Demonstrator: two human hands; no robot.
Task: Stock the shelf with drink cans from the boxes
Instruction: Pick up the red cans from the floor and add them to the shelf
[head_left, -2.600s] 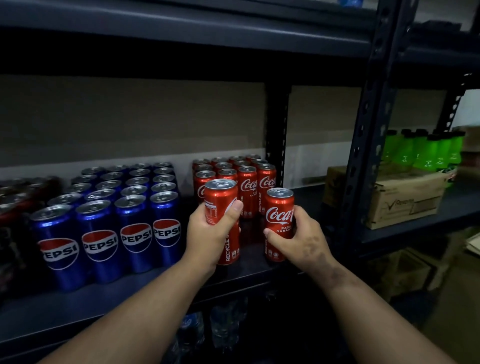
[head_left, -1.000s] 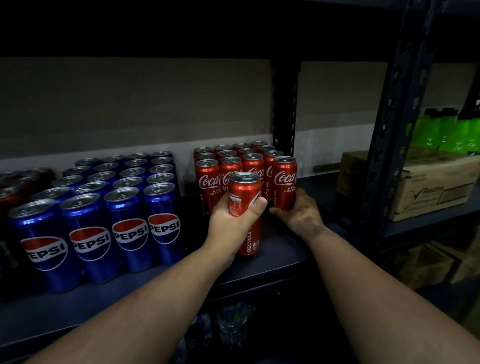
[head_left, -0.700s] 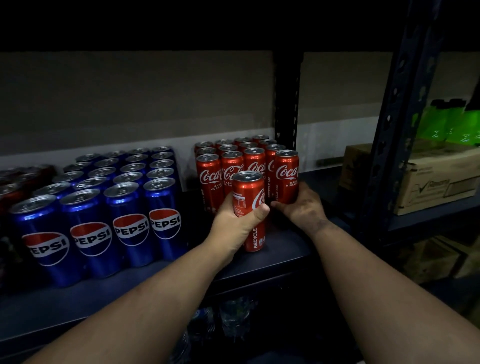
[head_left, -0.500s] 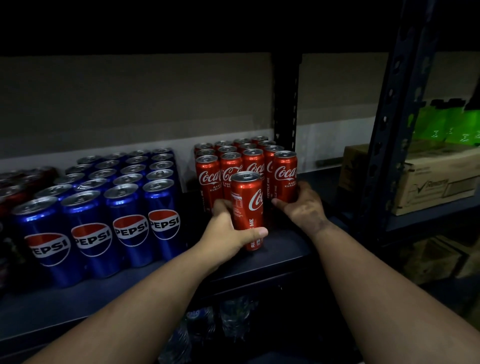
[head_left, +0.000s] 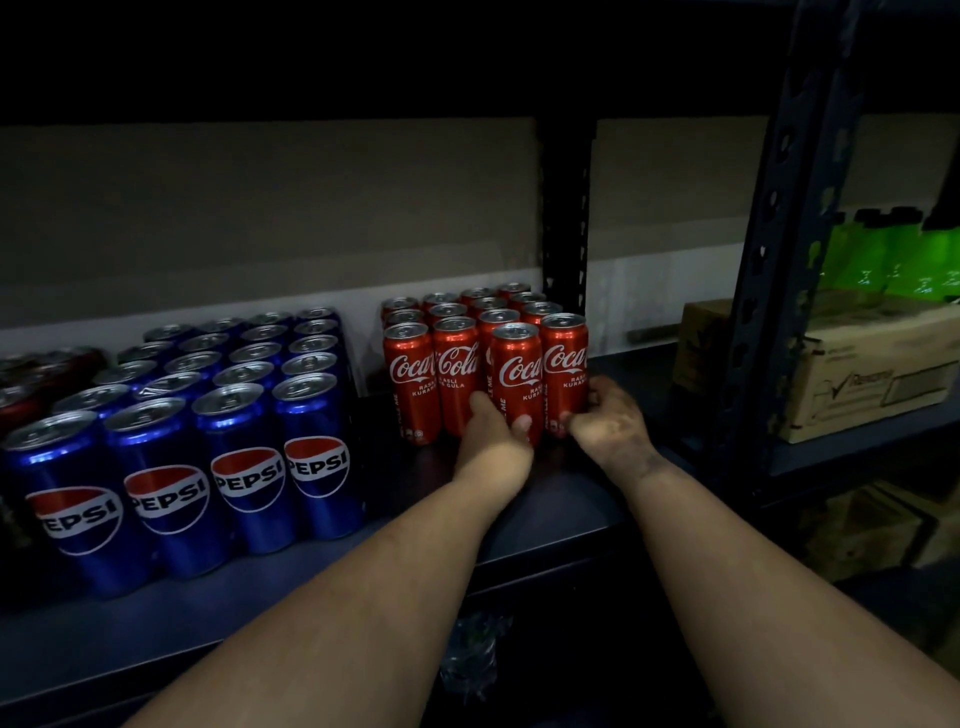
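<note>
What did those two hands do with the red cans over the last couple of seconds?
Both red cans went back from the shelf's front edge into the Coca-Cola block. The right hand set its can at the block's right front corner; the left hand slid its can in beside it. Both hands still hold their cans low down. The Pepsi cans and cardboard box stayed put.

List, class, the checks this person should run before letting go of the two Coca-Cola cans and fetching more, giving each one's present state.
1. Left hand can upright on the shelf: ok.
2. Right hand can upright in the front row: ok.
3. Left-hand can level with that row: not ok, it sits slightly forward.
4. Labels facing out: ok.
5. Space from the Pepsi cans: ok, a gap shows.
6. Stock left in boxes: cannot tell.
</note>
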